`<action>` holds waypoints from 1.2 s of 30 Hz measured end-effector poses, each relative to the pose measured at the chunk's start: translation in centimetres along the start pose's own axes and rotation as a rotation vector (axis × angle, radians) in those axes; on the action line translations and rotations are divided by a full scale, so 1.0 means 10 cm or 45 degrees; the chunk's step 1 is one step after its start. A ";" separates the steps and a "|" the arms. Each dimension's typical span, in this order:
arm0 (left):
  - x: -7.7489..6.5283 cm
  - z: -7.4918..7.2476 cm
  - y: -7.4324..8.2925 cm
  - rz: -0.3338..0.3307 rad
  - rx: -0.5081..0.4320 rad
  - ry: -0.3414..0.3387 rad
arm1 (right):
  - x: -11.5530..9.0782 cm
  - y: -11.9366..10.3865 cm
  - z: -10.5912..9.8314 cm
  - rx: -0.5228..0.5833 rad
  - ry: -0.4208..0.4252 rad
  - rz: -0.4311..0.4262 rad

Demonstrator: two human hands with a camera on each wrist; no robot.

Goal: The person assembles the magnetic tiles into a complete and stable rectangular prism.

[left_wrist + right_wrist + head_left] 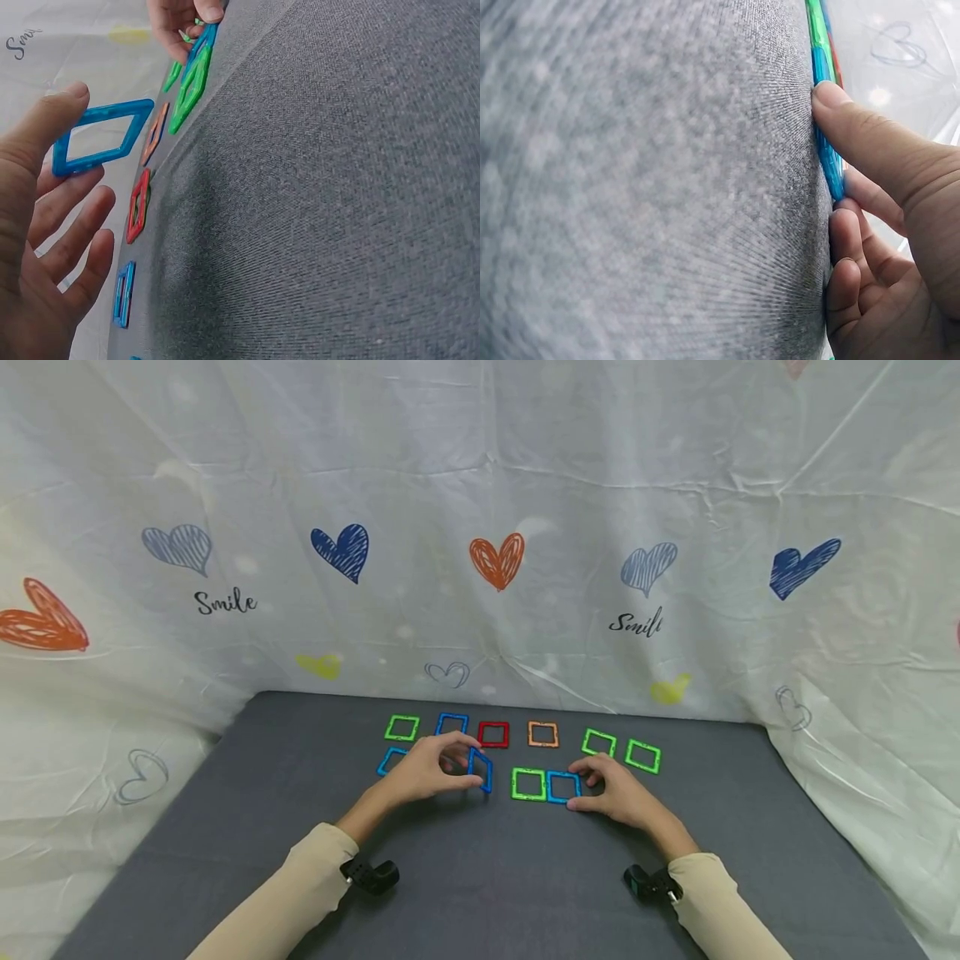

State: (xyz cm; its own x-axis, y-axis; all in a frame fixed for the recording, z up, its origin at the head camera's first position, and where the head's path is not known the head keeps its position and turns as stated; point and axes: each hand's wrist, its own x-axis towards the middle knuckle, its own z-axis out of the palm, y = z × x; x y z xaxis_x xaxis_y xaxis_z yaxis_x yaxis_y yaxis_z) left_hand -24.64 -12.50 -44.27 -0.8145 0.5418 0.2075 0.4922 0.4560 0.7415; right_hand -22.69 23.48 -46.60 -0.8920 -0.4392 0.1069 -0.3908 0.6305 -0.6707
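Note:
My left hand (429,770) pinches a blue square magnetic tile (139,127) between thumb and fingers. That tile is an open frame, held tilted up above the table. On the grey cloth to its right, a green square magnetic tile (529,797) lies flat, edge to edge with a second blue tile (562,801). My right hand (621,793) grips this second blue tile, thumb on its near side and a finger at the far corner. In the right wrist view the thumb (870,131) presses on the tile's edge, low against the cloth.
Behind the hands, a row of loose tiles holds a green one (402,717), a blue one (453,717), a red one (493,745), an orange one (543,744) and two more green ones. Another blue tile (384,763) is partly hidden by my left hand. A heart-printed curtain (420,627) hangs behind.

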 end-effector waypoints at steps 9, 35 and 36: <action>0.02 0.01 -0.01 -0.004 0.002 -0.009 | -0.01 0.00 0.01 0.017 -0.006 0.011; 0.16 0.15 -0.01 -0.011 0.096 -0.054 | 0.00 0.00 0.00 0.016 0.006 0.003; 0.17 0.15 -0.01 -0.006 0.097 -0.052 | 0.00 0.00 0.00 0.014 0.007 0.002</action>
State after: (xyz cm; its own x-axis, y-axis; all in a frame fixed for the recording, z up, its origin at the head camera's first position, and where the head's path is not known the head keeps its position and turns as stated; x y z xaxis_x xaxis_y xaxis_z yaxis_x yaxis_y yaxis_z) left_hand -25.56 -10.54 -44.94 -0.8045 0.5671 0.1766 0.5115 0.5103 0.6913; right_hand -22.70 23.44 -46.56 -0.8939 -0.4347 0.1096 -0.3868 0.6242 -0.6788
